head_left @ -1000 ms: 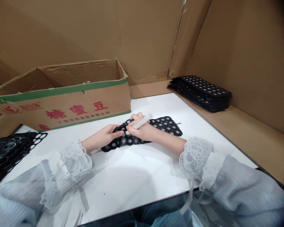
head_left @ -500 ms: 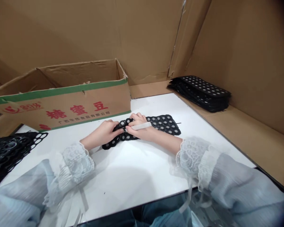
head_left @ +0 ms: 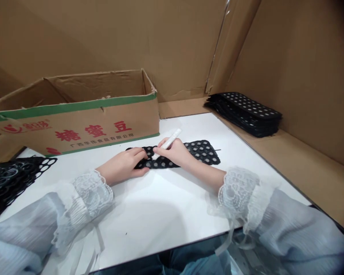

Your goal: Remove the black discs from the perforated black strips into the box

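Note:
A black rectangular piece with rows of round pale spots [head_left: 202, 152] lies flat across the white table. My left hand [head_left: 129, 162] grips its left part, fingers over the far side and thumb at the near edge. In my right hand [head_left: 173, 149] is a white pen-like stick [head_left: 172, 139], pinched and slanted, its lower tip down on the spotted piece close to my left fingers. Part of the piece is hidden under both hands.
An open cardboard box [head_left: 109, 118] with red lettering and a green rim stands at the back left. Black ring-patterned netting [head_left: 14, 179] lies at the left. A stack of black spotted pieces [head_left: 246, 112] rests at the back right. Cardboard walls [head_left: 186, 46] enclose the table.
My left hand has shifted its hold, the thumb going from the top of the piece to its near edge. The white stick tilted lower, then rose steeper again in my right hand.

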Demonstrator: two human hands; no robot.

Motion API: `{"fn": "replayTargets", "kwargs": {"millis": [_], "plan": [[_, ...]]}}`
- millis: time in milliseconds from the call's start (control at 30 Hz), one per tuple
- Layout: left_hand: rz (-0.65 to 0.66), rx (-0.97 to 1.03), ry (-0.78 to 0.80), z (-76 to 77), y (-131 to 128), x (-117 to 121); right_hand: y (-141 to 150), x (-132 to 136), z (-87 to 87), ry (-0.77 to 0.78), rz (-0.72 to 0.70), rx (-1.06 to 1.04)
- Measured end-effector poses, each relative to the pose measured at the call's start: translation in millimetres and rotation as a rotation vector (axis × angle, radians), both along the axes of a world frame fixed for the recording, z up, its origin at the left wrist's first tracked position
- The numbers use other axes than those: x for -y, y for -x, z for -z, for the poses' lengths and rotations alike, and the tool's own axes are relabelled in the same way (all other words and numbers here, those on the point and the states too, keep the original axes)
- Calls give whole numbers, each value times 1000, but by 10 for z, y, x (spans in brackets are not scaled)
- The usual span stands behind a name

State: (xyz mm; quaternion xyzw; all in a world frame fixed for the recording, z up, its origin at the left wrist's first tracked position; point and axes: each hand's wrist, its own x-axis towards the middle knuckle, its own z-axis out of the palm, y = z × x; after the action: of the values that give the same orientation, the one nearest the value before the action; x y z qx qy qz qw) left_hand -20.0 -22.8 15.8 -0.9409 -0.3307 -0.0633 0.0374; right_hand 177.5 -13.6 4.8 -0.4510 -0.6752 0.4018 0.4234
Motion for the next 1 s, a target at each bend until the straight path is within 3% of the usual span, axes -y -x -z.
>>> {"fn": "replayTargets", "kwargs": {"millis": [133,367,733,1000], "plan": [[72,-65,-238,79,-13,25,37,36,-4,51,91,-28],[173,-93,-215,44,41,1,116,71,56,38,168,-14],[8,-13,-344,103,-71,121,215,55,68,-39,252,97],[-61,35,-390,147,-135,140,257,45,44,-13,198,205]]}}
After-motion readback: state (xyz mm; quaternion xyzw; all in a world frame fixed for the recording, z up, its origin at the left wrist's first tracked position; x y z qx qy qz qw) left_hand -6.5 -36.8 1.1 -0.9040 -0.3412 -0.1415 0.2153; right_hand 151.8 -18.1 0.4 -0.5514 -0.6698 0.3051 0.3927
